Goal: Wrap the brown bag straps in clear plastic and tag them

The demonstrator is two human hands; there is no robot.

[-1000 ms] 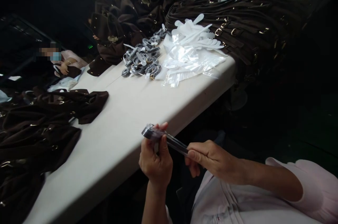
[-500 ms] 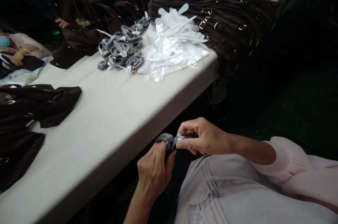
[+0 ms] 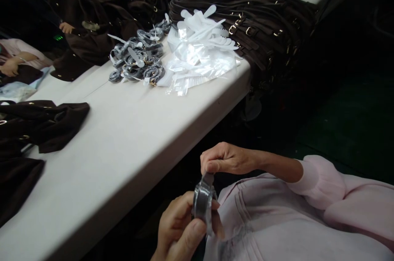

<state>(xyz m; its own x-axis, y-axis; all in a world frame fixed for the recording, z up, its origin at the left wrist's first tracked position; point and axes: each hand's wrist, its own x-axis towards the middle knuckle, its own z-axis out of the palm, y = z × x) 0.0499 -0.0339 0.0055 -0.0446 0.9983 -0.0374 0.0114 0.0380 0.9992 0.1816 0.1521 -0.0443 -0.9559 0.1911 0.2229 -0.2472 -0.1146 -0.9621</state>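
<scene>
Gripping 1 plastic-wrapped coil (image 3: 201, 202) in the curled left hand (image 3: 180, 224), pinching its upper end with the right hand (image 3: 227, 159). Held lower than 0.5 s ago, with the right hand now above rather than beside. Off the white table (image 3: 123, 138), well apart from the wrapped coils (image 3: 154, 73) piled there.

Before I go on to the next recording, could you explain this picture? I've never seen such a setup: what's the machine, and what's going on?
There's no machine: a camera on the person's head looks down at two bare hands. The left hand holds a dark coil, shiny as if wrapped in film; the right hand pinches its upper end. On the pale table lie similar coils, white and clear plastic pieces and buckled brown straps. A co-worker's hand shows far left.
</scene>
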